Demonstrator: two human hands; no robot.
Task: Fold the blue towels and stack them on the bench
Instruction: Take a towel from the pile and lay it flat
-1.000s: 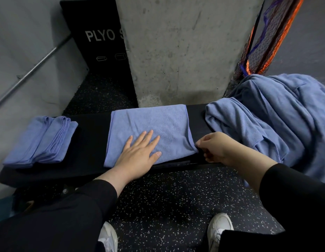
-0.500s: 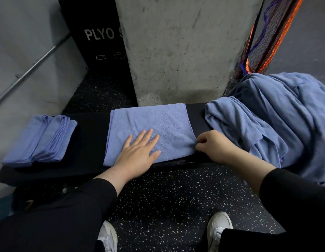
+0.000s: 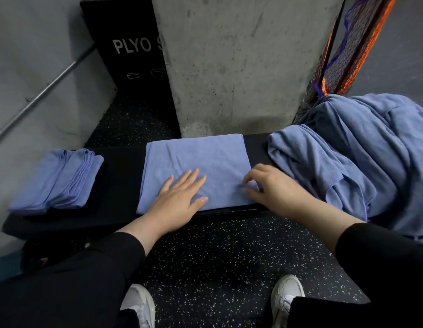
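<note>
Nearest us, our left hand lies flat, fingers straight, pressing the near left part of the half-folded towel onto the bench. Our right hand rests at the towel's near right corner with fingers curled onto the cloth; they appear to be gathering that edge, though we cannot tell whether it is actually pinched. We judge the step in hand to be the next fold of this towel, right edge carried toward the left hand.

Well to the left of the left hand, apart from the working towel, the stack of folded towels sits on the bench end: this much is done, the count unclear. Just right of and beyond the right hand, the heap of unfolded towels spills over the bench, so we judge most of the work remains. Farthest stand the concrete pillar and the black plyo box.
</note>
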